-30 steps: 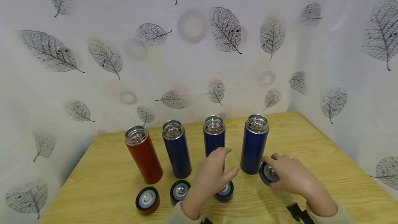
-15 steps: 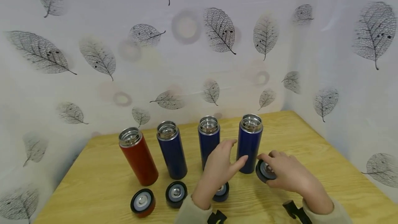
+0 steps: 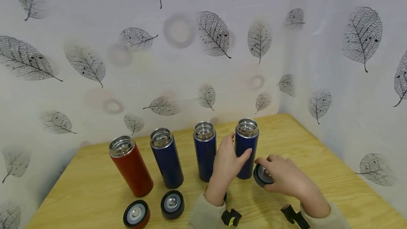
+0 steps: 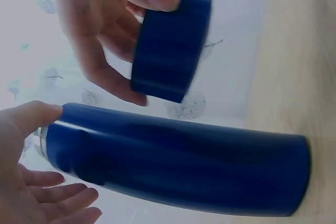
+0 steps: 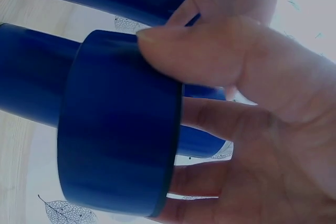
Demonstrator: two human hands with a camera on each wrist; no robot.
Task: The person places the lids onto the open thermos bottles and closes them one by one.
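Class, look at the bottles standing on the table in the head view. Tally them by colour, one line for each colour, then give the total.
Red bottle: 1
Blue bottles: 3
Total: 4

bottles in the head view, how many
4: the red bottle at the row's left end, then a blue bottle, a second blue bottle, and a third blue bottle at the right end, partly behind the left hand.
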